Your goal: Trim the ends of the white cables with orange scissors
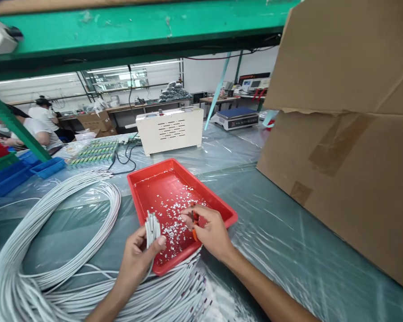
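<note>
My left hand is closed around a small bundle of white cable ends, which point upward over the near left edge of a red tray. In my right hand, over the tray's near right part, is a small cutting tool with orange-red handles; its jaws are partly hidden by my fingers. Many white and silvery scraps lie scattered in the tray. Below my hands, a thick bunch of white cables fans out, its ends showing dark tips. The cables loop into a large coil on the left.
A large cardboard box stands on the right. Behind the tray are a cream metal machine and a weighing scale. Green circuit boards and blue bins sit at the left. A green beam crosses overhead. Other people sit far left.
</note>
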Tool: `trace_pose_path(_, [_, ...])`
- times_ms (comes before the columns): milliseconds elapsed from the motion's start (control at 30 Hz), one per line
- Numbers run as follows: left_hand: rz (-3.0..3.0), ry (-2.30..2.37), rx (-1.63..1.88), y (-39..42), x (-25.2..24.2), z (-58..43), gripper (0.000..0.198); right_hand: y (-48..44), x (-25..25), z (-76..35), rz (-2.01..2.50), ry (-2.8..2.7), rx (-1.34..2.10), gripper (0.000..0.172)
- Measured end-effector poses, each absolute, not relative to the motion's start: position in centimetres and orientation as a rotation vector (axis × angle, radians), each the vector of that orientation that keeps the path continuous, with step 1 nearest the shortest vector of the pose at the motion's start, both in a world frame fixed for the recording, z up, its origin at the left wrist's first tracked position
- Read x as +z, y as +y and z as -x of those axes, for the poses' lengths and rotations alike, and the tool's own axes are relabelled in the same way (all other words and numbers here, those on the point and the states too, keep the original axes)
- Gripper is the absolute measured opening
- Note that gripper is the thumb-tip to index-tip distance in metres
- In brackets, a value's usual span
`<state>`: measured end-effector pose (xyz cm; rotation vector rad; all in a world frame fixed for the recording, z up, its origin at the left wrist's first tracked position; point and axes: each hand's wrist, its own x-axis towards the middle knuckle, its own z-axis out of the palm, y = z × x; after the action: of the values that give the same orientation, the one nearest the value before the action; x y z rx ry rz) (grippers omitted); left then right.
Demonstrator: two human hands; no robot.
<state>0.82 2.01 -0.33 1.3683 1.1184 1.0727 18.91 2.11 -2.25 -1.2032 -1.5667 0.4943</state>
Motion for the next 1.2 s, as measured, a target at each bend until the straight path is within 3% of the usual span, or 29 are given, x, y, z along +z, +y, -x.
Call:
trace_pose_path(533, [-1.421,0.991,0.905,1.9,-0.7,-1.5,0.016,0.8,-0.7,-16.6,1.022,-1.514,0.752,0.007])
trace_pose_path(800, [-1.51,0.972,0.787,1.7,0.1,-1.8,0.016,0.8,-0.6,-16.5,1.027,-1.462,0.824,0.016])
trace_pose_path(1067, [-1.644,1.025,0.737,1.1,0.3,-1.5,0.017,0.3,0.4,-17.4,1.055,-1.501,0.707,0.009])
trace_pose_path(1200, [-1.475,1.126,0.748,1.0,-0.4,-1.7,0.028,-0.6,2.4,-19.6,1.13,-1.436,0.617,0.01])
